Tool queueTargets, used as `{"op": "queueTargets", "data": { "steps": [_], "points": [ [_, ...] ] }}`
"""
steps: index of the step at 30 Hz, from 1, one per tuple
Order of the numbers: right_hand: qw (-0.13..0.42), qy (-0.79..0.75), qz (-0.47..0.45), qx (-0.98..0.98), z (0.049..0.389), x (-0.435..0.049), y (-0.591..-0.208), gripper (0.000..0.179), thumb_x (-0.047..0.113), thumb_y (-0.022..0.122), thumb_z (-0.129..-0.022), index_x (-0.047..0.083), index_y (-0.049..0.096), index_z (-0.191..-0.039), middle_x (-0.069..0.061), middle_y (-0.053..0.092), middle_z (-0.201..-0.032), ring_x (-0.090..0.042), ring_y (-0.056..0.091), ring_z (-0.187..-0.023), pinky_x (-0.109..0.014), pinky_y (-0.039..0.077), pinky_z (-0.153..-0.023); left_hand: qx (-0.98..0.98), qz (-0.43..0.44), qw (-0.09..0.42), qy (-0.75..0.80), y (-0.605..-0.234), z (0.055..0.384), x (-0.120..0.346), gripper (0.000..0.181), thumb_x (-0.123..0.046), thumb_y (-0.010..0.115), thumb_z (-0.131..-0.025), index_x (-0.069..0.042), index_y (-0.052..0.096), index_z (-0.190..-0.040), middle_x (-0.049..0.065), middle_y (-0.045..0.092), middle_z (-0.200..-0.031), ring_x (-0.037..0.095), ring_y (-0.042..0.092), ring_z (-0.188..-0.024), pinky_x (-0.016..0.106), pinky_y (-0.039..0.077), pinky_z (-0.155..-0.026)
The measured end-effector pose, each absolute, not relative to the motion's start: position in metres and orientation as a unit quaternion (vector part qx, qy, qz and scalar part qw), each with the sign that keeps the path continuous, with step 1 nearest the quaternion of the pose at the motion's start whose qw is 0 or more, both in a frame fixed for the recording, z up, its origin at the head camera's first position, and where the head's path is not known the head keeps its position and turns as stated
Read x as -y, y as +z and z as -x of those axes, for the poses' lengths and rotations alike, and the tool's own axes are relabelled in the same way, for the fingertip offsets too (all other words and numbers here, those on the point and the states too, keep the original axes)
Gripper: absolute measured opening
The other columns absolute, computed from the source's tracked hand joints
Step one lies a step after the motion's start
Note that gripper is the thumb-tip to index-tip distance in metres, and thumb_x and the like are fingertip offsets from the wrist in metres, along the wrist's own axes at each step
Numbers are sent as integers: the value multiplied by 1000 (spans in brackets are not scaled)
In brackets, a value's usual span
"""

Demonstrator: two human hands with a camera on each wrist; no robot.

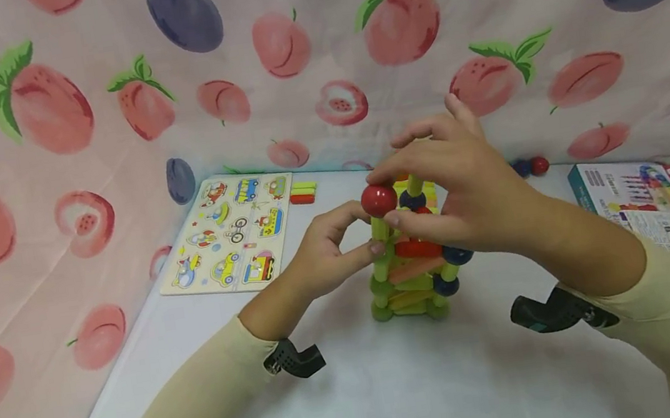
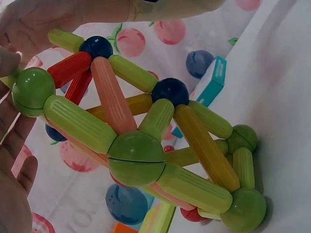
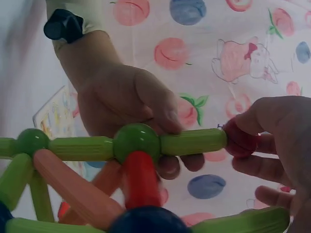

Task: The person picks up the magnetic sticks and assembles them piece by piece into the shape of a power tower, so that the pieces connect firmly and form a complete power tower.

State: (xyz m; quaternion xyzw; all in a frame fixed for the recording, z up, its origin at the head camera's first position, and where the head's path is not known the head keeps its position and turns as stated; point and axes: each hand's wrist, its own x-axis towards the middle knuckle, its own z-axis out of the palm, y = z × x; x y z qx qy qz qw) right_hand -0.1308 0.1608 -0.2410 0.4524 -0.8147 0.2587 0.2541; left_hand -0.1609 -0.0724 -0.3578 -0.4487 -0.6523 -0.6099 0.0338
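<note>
A tower of ribbed toy sticks and balls [image 2: 136, 159] stands on the table, in green, navy, red, orange and yellow. My right hand [image 1: 460, 176] pinches a red ball [image 1: 379, 199] between thumb and fingers at the tower's upper end. In the right wrist view that red ball sits against the tip of a green stick [image 3: 194, 141]. Below it, my left hand [image 1: 331, 249] grips this stick with thumb and fingers, close by a green ball [image 3: 137, 143]. Another green stick [image 3: 243, 221] rises from a navy ball [image 3: 148, 221] beside it.
A wooden picture puzzle board [image 1: 228, 236] lies at the back left, with several short sticks [image 1: 303, 193] beside it. At the right lies a printed toy box [image 1: 654, 212]. Loose navy and red balls [image 1: 539, 166] rest near the patterned cloth [image 1: 296, 121] behind the table.
</note>
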Motion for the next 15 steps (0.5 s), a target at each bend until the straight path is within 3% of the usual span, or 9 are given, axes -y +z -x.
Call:
{"op": "queueTargets", "data": {
  "steps": [5,7,9,11,13,15],
  "points": [
    [300,248,-445,807,127,-163,-249,43,41,80,-92,11,78,-124,-5,79,-110,-37,59,-126,-70,2,-125,647,449,26,-616,-359,161,72,28,-12,64,-96,7,64,-117,22,68,-115,34,59,-126,49,40,-119],
    [346,289,-425,785,133,-171,-252,45,45,72,-97,6,77,-120,-10,79,-108,-38,62,-119,-61,17,-125,640,441,17,-629,-359,161,72,36,-16,59,-98,11,63,-121,24,66,-115,32,58,-124,50,40,-118],
    [401,336,-360,772,148,-189,-259,44,40,65,-101,0,77,-115,-15,79,-106,-31,66,-112,-45,34,-118,634,430,8,-643,-361,162,74,42,-17,53,-97,14,60,-124,27,63,-116,30,56,-122,50,40,-117],
    [436,383,-242,777,171,-216,-272,37,31,62,-102,-2,77,-109,-17,77,-102,-18,66,-99,-28,45,-95,631,425,5,-649,-362,162,75,44,-16,50,-95,15,60,-125,28,62,-118,29,56,-123,50,40,-116],
    [399,383,-104,827,198,-254,-291,35,25,56,-104,0,77,-116,-16,76,-107,-15,67,-87,-24,47,-77,636,430,13,-641,-365,163,75,41,-14,52,-94,13,61,-124,28,64,-120,29,57,-123,50,40,-117],
    [306,338,13,890,223,-294,-317,40,25,49,-107,1,73,-128,-20,73,-120,-22,68,-96,-33,50,-79,643,441,25,-626,-367,164,75,37,-13,56,-94,10,64,-122,25,67,-121,29,59,-122,49,41,-117]
  ]
}}
